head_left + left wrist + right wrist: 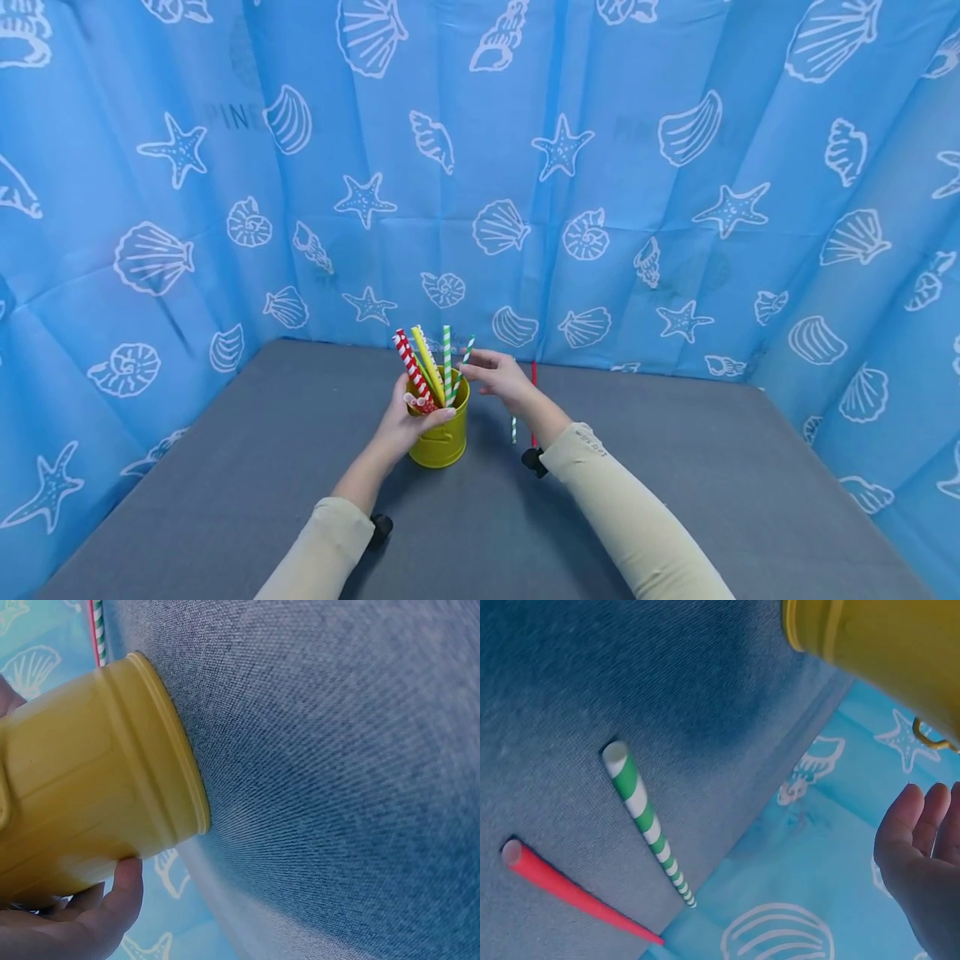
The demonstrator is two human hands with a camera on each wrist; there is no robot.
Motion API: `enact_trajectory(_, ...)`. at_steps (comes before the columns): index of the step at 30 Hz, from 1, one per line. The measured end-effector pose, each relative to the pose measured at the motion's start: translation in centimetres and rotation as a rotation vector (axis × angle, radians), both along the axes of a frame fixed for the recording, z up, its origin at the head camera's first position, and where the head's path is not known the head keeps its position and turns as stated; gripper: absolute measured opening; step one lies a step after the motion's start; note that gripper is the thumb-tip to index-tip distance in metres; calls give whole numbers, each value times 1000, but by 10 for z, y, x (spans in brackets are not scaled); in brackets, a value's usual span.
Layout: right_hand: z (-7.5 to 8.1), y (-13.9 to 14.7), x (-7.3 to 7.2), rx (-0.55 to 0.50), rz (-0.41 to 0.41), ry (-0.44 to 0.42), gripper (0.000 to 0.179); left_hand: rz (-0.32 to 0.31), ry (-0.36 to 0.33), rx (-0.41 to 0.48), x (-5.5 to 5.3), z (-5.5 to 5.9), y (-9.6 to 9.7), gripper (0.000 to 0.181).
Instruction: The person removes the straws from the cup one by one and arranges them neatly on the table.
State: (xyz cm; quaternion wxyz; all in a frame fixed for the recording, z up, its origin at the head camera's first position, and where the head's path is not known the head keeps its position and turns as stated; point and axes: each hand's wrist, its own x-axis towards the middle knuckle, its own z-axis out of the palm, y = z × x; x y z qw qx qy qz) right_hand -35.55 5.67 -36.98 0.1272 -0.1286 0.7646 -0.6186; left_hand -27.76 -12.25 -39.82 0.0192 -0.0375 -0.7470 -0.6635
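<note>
A yellow metal bucket [438,450] stands upright on the table, with several paper straws in it: red-and-white ones [411,362], yellow ones [422,346] and an upright green-and-white striped one [447,358]. My left hand [399,427] grips the bucket from the left, thumb along the near rim; in the left wrist view its fingers [124,892] curl against the yellow wall. At the rim's right side my right hand [501,379] pinches a tilted green-and-white striped straw [468,346], its lower end inside the bucket. The right wrist view shows that hand's curled fingers [907,817], but not this straw.
Right of the bucket, a green-and-white striped straw [649,817] and a plain red straw [577,896] lie on the grey tabletop [300,467]. Behind the table hangs a blue curtain [465,192] with white shells and starfish. The bucket's handle [930,739] hangs down its side.
</note>
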Motion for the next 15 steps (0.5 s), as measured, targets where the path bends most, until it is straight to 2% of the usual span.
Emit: enact_trajectory(15, 3, -4, 12, 14, -23, 122, 28, 15, 14, 7, 4, 1, 3, 89)
